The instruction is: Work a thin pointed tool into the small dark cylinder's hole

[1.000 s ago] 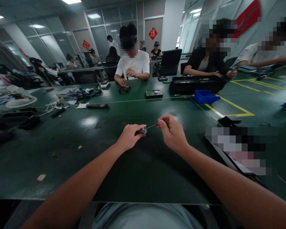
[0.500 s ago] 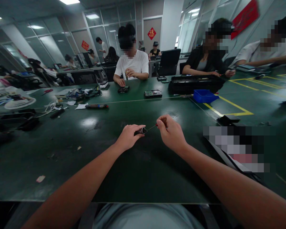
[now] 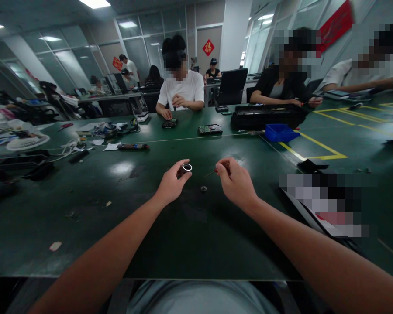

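My left hand (image 3: 173,184) is closed around a dark cylinder (image 3: 187,167), whose open end with a bright metal rim faces up and toward me. Most of the cylinder's body is hidden by the fingers. In my right hand (image 3: 235,178) is a screwdriver (image 3: 211,173), gripped by its reddish handle, its thin shaft pointing left toward the cylinder without touching it. A small round dark piece (image 3: 203,189) lies on the green table (image 3: 196,244) between and just below the two hands.
Ahead lie an open hard drive (image 3: 210,129), a blue bin (image 3: 281,132) and a long black case (image 3: 269,117). A dark tool (image 3: 133,146) and cables (image 3: 70,147) are to the left. A pixelated flat object (image 3: 327,205) sits at right. Several people work around the table.
The small round piece, earlier at the cylinder's mouth, now lies on the table. My left hand has moved slightly left and tipped the cylinder upward, away from the screwdriver tip.
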The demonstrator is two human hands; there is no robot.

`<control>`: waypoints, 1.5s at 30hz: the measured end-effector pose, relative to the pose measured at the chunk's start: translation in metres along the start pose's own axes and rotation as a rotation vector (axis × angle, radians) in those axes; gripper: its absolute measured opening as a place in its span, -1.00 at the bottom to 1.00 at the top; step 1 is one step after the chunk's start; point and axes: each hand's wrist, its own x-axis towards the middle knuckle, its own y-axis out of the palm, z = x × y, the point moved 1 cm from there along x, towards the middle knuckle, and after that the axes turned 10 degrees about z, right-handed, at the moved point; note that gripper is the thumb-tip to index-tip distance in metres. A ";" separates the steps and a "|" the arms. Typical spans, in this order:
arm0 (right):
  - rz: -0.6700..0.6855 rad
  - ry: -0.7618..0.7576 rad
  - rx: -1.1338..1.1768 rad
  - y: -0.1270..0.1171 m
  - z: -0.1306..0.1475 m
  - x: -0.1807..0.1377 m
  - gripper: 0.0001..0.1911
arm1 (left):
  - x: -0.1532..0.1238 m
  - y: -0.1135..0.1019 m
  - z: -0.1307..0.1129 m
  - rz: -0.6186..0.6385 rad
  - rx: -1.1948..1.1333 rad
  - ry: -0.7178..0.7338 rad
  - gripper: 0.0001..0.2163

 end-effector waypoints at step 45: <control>0.006 0.005 0.031 0.000 -0.004 0.001 -0.77 | -0.027 -0.175 0.040 -0.449 -0.869 -0.180 -0.95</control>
